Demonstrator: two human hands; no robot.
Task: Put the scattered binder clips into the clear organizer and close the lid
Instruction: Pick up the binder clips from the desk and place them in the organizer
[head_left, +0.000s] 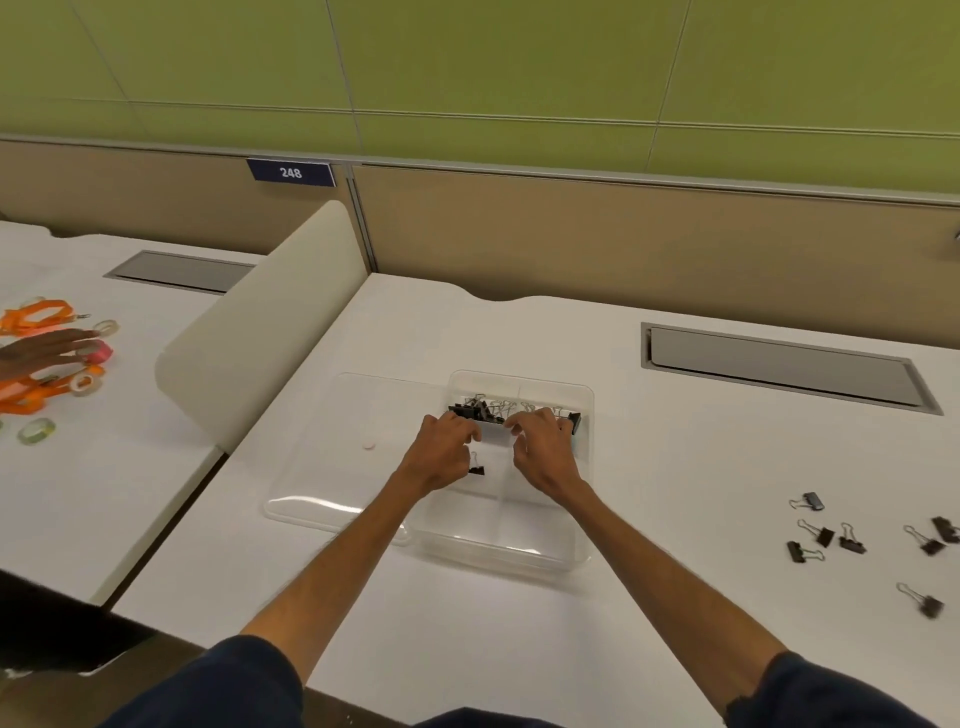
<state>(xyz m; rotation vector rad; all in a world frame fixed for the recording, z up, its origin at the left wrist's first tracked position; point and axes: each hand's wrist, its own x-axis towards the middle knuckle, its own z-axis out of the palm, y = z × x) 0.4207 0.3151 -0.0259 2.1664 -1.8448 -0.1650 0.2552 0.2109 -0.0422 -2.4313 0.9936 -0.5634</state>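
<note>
White desk (675, 415), with the clear organizer (540, 545) open at its middle. Lid (343, 467) flat on the desk, touching the organizer's left side. Left hand (441, 454) and right hand (545, 449) both over the organizer's far compartments, fingers curled down at a packed row of stored clips (480, 410); cannot tell whether either hand pinches a clip or only nudges the row. Scattered binder clips (852, 543) well apart from the organizer, near the desk's right edge, seven or so. One lone clip (476, 470) in a left compartment, just beside the left hand. Looks like the filling step, partway through: some clips in, lid not yet shut. Next calls for lifting clear of the row, reaching to the right edge, and pinching a clip by its black body or wire handles.
</note>
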